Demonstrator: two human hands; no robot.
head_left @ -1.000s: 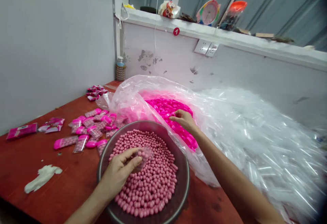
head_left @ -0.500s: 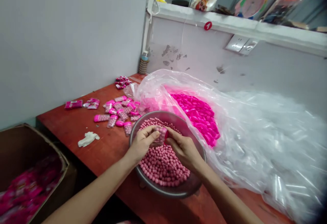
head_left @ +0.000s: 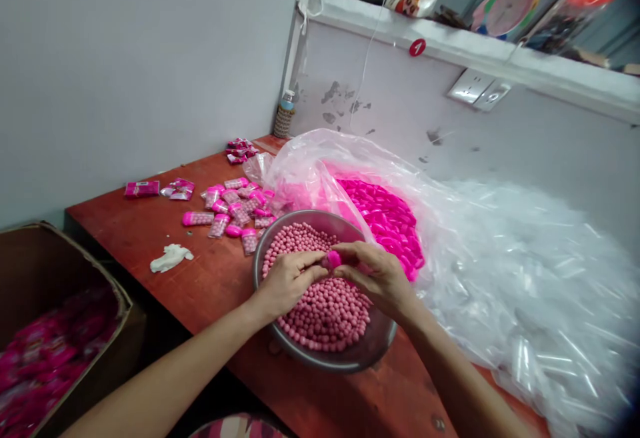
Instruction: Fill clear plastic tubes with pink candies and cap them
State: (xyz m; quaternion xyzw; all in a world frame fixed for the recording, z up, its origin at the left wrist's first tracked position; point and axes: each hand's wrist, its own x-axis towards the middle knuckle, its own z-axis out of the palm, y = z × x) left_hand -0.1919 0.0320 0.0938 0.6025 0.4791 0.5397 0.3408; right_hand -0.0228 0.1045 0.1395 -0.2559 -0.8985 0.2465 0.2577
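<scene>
A grey bowl (head_left: 329, 363) of pink beads (head_left: 325, 318) stands on the red table. Above the beads, my left hand (head_left: 289, 281) pinches a small container with a bright pink cap (head_left: 333, 259); its clear body is mostly hidden by the fingers. My right hand (head_left: 373, 271) closes its thumb and fingers on the capped end. Left of the bowl lie several filled, pink-capped containers (head_left: 240, 208). Behind and right of it, an open plastic bag holds many bright pink caps (head_left: 383, 218).
Clear plastic containers (head_left: 545, 291) fill the right side. A cardboard box (head_left: 120, 291) with pink packets is at lower left. Pink packets (head_left: 142, 189), a white crumpled piece (head_left: 171, 258) and a bottle (head_left: 284, 115) are on the table (head_left: 210, 298). A shelf (head_left: 450, 41) runs along the wall.
The container has turned between my hands, so its pink cap now faces the camera and its bead-filled body is mostly covered. Both hands have shifted slightly right. The camera view has moved a little.
</scene>
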